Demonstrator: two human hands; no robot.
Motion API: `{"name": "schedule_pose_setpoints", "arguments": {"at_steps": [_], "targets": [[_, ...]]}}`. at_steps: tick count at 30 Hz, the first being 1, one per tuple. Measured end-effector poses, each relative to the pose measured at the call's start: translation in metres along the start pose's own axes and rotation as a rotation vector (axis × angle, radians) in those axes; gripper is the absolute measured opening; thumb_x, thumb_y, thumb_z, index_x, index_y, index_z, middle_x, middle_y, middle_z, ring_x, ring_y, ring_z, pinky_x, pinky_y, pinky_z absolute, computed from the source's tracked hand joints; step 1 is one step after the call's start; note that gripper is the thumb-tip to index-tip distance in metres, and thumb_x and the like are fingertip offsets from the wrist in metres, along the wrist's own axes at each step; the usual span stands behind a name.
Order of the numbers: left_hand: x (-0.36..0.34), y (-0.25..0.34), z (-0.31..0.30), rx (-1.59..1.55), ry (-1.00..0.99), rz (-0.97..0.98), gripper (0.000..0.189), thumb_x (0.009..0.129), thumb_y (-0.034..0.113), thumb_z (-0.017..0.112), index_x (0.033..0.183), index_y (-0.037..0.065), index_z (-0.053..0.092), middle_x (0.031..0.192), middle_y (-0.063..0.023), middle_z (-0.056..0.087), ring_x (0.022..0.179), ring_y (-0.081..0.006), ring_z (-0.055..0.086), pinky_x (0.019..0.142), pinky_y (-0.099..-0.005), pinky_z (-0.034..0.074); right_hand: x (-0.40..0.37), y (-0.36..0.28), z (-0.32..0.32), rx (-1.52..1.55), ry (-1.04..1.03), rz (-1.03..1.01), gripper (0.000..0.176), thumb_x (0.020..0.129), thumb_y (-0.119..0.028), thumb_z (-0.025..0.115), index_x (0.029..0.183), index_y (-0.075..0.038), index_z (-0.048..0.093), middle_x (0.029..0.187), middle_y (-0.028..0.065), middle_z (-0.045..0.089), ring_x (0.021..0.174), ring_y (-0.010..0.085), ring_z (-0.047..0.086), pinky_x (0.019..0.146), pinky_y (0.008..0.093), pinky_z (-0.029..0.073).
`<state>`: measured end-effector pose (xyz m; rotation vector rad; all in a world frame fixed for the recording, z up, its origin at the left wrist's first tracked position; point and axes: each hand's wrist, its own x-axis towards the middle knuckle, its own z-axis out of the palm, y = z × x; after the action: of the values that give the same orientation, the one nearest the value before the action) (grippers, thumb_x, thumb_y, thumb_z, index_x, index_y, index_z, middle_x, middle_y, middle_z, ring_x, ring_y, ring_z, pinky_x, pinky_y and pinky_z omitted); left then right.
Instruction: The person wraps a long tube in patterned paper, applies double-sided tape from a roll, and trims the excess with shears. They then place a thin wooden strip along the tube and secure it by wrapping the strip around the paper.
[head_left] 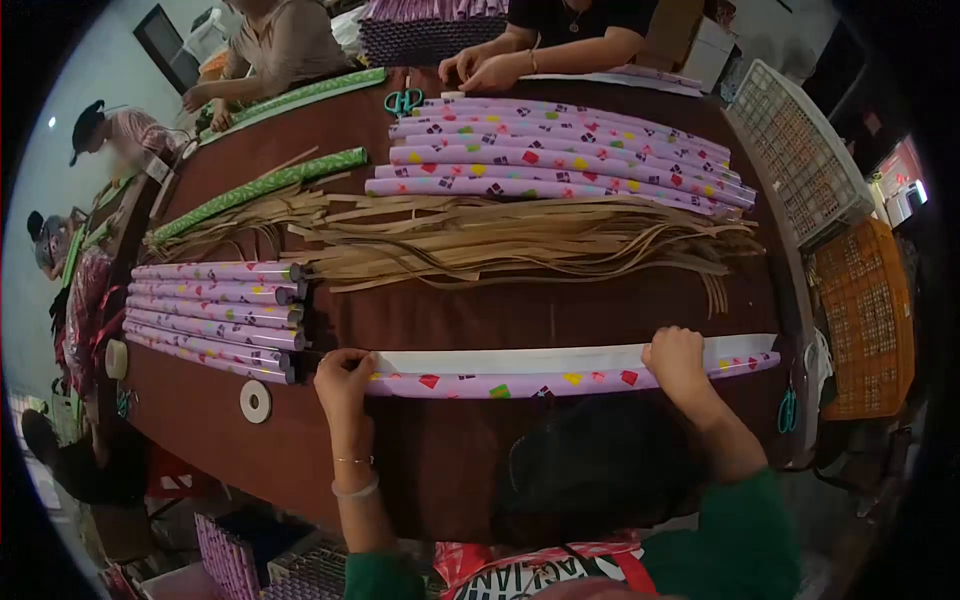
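A purple patterned roll (530,385) lies crosswise near the table's front, with a strip of its white underside (500,360) showing along the far edge. At its left end my left hand (343,378) pinches the edge, fingers pressed together. My right hand (677,358) is closed on the far edge of the same roll, right of its middle; what is between the fingers is hidden. Finished-looking purple rolls (215,318) lie stacked left of my left hand. A white tape ring (255,401) rests on the brown cloth (440,450) nearby.
Brown paper strips (520,240) lie across the middle, beyond them more purple rolls (560,155) and green rolls (260,190). Teal scissors (404,101) are at the back, others (788,410) at right. Co-workers' hands (490,70) work opposite. Crates (800,150) stand right.
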<state>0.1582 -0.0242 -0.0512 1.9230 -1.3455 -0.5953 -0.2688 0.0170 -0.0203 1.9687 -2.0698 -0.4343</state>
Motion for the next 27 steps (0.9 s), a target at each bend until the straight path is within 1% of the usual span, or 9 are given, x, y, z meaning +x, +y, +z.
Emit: {"name": "schedule_pose_setpoints", "arguments": {"at_steps": [6, 8, 11, 13, 14, 16, 21, 23, 27], "targets": [[0.010, -0.015, 0.008, 0.153, 0.008, 0.021, 0.020, 0.065, 0.021, 0.074, 0.076, 0.005, 0.070, 0.085, -0.0131, 0.064, 0.079, -0.0302, 0.061, 0.071, -0.0361, 0.048, 0.004, 0.002, 0.014, 0.059, -0.094, 0.050, 0.013, 0.069, -0.016, 0.059, 0.062, -0.010, 0.067, 0.060, 0.0063, 0.063, 0.055, 0.0206, 0.061, 0.042, 0.0332, 0.040], [0.017, -0.020, 0.009, 0.169, -0.053, -0.069, 0.029, 0.060, 0.024, 0.078, 0.077, 0.003, 0.067, 0.084, -0.0127, 0.064, 0.077, -0.0296, 0.061, 0.070, -0.0370, 0.048, 0.006, 0.000, 0.022, 0.076, -0.081, 0.061, 0.013, 0.069, -0.016, 0.059, 0.061, -0.009, 0.067, 0.059, 0.0056, 0.062, 0.054, 0.0205, 0.061, 0.040, 0.0331, 0.038], [0.019, -0.011, -0.001, 0.311, 0.074, 0.139, 0.041, 0.053, 0.027, 0.083, 0.078, 0.001, 0.063, 0.082, -0.0130, 0.064, 0.073, -0.0283, 0.061, 0.067, -0.0371, 0.049, 0.009, -0.001, 0.023, 0.083, -0.114, 0.083, 0.013, 0.070, -0.017, 0.059, 0.067, -0.009, 0.070, 0.064, 0.0069, 0.065, 0.058, 0.0222, 0.063, 0.046, 0.0363, 0.045], [0.023, -0.002, -0.005, 0.305, 0.020, 0.096, 0.045, 0.050, 0.028, 0.085, 0.078, 0.001, 0.061, 0.080, -0.0131, 0.064, 0.073, -0.0273, 0.061, 0.066, -0.0367, 0.049, 0.009, -0.004, 0.017, 0.054, -0.161, 0.094, 0.016, 0.072, -0.017, 0.060, 0.077, -0.008, 0.072, 0.073, 0.0105, 0.068, 0.067, 0.0243, 0.066, 0.059, 0.0420, 0.052], [0.024, 0.001, -0.006, 0.299, -0.044, 0.042, 0.050, 0.048, 0.029, 0.086, 0.078, 0.001, 0.059, 0.079, -0.0133, 0.063, 0.072, -0.0264, 0.061, 0.065, -0.0364, 0.049, 0.007, -0.005, 0.013, 0.059, -0.156, 0.097, 0.016, 0.072, -0.017, 0.060, 0.077, -0.008, 0.072, 0.073, 0.0105, 0.068, 0.067, 0.0243, 0.066, 0.059, 0.0420, 0.052], [0.030, -0.004, -0.005, 0.289, -0.058, 0.043, 0.049, 0.048, 0.029, 0.086, 0.078, 0.000, 0.060, 0.077, -0.0137, 0.064, 0.071, -0.0259, 0.061, 0.063, -0.0356, 0.049, 0.009, -0.005, 0.001, 0.119, -0.241, 0.122, 0.020, 0.073, -0.017, 0.060, 0.084, -0.006, 0.072, 0.081, 0.0142, 0.068, 0.074, 0.0266, 0.067, 0.072, 0.0466, 0.053], [0.046, -0.018, 0.000, 0.258, -0.122, 0.002, 0.047, 0.048, 0.027, 0.087, 0.078, 0.000, 0.063, 0.075, -0.0140, 0.065, 0.069, -0.0240, 0.062, 0.063, -0.0340, 0.050, 0.007, -0.008, 0.001, 0.073, -0.214, 0.125, 0.019, 0.074, -0.015, 0.060, 0.086, -0.004, 0.071, 0.083, 0.0150, 0.068, 0.075, 0.0272, 0.067, 0.073, 0.0457, 0.053], [0.046, -0.011, -0.003, 0.209, -0.211, -0.074, 0.041, 0.053, 0.021, 0.086, 0.079, -0.002, 0.064, 0.079, -0.0094, 0.064, 0.069, -0.0169, 0.057, 0.063, -0.0318, 0.048, 0.006, -0.008, 0.001, 0.056, -0.179, 0.116, 0.019, 0.074, -0.014, 0.060, 0.086, -0.004, 0.071, 0.084, 0.0151, 0.068, 0.075, 0.0273, 0.067, 0.073, 0.0455, 0.053], [0.045, -0.007, -0.002, 0.192, -0.219, -0.110, 0.037, 0.055, 0.017, 0.086, 0.078, -0.001, 0.064, 0.078, -0.0087, 0.064, 0.070, -0.0163, 0.058, 0.061, -0.0297, 0.048, 0.008, -0.009, 0.004, 0.071, -0.162, 0.139, 0.019, 0.073, -0.013, 0.061, 0.086, -0.004, 0.071, 0.083, 0.0157, 0.068, 0.075, 0.0277, 0.067, 0.073, 0.0459, 0.053]]}}
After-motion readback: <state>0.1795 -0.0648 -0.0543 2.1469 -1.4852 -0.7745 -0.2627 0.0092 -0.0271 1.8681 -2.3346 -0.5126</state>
